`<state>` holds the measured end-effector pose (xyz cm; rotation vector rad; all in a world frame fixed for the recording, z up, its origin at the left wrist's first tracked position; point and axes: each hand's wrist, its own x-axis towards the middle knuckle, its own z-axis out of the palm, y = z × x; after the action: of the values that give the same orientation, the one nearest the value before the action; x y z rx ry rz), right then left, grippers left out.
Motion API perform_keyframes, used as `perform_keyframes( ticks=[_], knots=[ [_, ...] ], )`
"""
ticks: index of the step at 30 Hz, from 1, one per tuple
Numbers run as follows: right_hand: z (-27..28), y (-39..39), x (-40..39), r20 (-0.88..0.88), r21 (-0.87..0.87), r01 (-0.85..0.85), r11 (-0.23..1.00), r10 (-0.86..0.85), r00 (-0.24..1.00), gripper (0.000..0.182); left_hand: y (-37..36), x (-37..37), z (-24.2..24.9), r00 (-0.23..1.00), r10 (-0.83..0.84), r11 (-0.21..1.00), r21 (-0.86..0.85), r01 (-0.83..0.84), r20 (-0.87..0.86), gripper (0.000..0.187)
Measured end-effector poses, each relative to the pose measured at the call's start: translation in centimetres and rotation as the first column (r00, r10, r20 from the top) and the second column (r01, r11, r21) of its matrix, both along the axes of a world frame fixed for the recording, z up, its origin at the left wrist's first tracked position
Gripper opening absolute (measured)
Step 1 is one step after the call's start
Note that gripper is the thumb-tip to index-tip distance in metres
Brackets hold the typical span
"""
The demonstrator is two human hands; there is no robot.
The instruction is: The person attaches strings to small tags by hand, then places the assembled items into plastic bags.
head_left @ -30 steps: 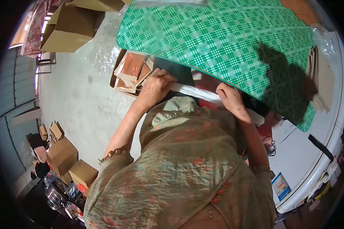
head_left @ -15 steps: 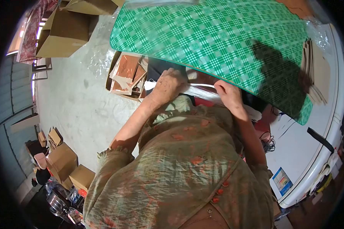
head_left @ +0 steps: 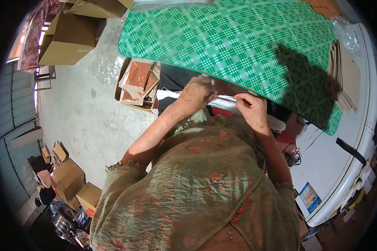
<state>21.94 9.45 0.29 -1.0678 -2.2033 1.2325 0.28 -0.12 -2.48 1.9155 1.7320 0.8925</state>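
Across my lap, at the near edge of the green table, lies a bundle of thin white cords (head_left: 224, 102). My left hand (head_left: 195, 95) is over the bundle, its fingers closed in a pinch on white strands. Opposite it, my right hand (head_left: 253, 108) is closed, thumb and fingertips pinching the cords near the table edge. A short stretch of white strands spans the gap between my hands. The bundle's looped white end (head_left: 165, 94) sticks out left of my left hand. Individual strands are too fine to tell apart.
A green checked tabletop (head_left: 205, 46) reaches over my lap, with stacked cardboard sheets (head_left: 347, 79) at its right. Left of my knees stands a carton (head_left: 121, 85) holding brown wrapped pieces (head_left: 138, 75). A white surface (head_left: 322, 163) lies to the right; cardboard boxes (head_left: 69, 178) stand on the floor.
My left hand has shifted right and its fingers have turned toward my right hand, narrowing the gap. The right hand's thumb and fingers have come round more over the cords.
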Motion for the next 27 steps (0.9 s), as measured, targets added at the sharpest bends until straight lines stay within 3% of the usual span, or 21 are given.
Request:
perform_keyframes(
  ticks=[4, 10, 13, 16, 19, 22, 25, 27],
  knots=[
    [0.4, -0.4, 0.0, -0.061, 0.125, 0.028, 0.992, -0.021, 0.998, 0.009, 0.2, 0.5, 1.6, 0.999, 0.005, 0.983, -0.183, 0.002, 0.038, 0.017],
    [-0.1, -0.7, 0.6, -0.02, 0.187, 0.058, 0.981, -0.055, 0.998, 0.01, 0.0, 0.4, 1.3, 0.999, 0.017, 0.981, -0.194, -0.011, 0.029, 0.015],
    [-0.2, -0.6, 0.7, -0.028, 0.145, 0.064, 0.987, -0.061, 0.998, 0.011, -0.1, 0.5, 1.7, 0.998, 0.031, 0.983, -0.184, -0.021, 0.052, 0.014],
    [-0.4, -0.5, 0.8, 0.025, 0.132, 0.018, 0.991, -0.021, 0.999, 0.01, -0.2, 0.3, 0.5, 0.996, 0.039, 0.999, -0.009, -0.038, 0.084, 0.014],
    [-2.0, 0.0, 1.3, 0.181, 0.196, -0.036, 0.98, 0.0, 0.984, 0.01, -0.2, -0.8, -0.3, 0.993, -0.011, 0.997, -0.073, 0.003, -0.117, 0.018],
    [-4.6, 0.9, 2.6, 0.459, 0.233, -0.233, 0.944, 0.105, 0.882, 0.011, -0.9, -0.7, -0.3, 0.934, 0.079, 0.99, -0.08, -0.113, -0.349, 0.022],
    [-5.4, 1.3, 2.9, 0.507, 0.197, -0.259, 0.946, 0.127, 0.853, 0.012, -1.4, -1.5, -0.5, 0.935, 0.051, 0.992, -0.092, -0.089, -0.351, 0.025],
    [-4.4, 1.2, 2.7, 0.388, 0.268, -0.146, 0.952, 0.032, 0.921, 0.012, -1.2, -1.6, 0.0, 0.953, 0.071, 0.99, -0.097, -0.104, -0.296, 0.018]
  ],
)
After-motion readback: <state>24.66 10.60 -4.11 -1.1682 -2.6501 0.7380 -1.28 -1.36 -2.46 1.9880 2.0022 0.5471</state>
